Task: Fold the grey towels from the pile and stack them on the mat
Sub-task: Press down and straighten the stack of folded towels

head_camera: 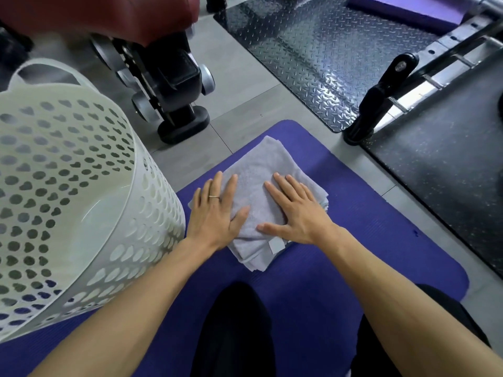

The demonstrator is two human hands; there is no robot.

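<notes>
fingers [228,186]: both hands flat, spread | grey towels [255,164] stacked beneath | mat [353,227] apparently underneath

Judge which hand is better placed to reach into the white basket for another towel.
Probably the left hand. It lies flat on the grey towels at the side next to the white basket, whereas the right hand would have to cross over. Whether the basket holds any towel cannot be told.

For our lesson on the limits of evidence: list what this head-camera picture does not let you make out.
- Number of towels in the stack of grey towels: both hands, left hand and right hand, cover it.
- Contents of the white basket: its wall hides the bottom.
- Text on the white tag: too small.
- Red pad: blurred, cut off at the top edge.
</notes>
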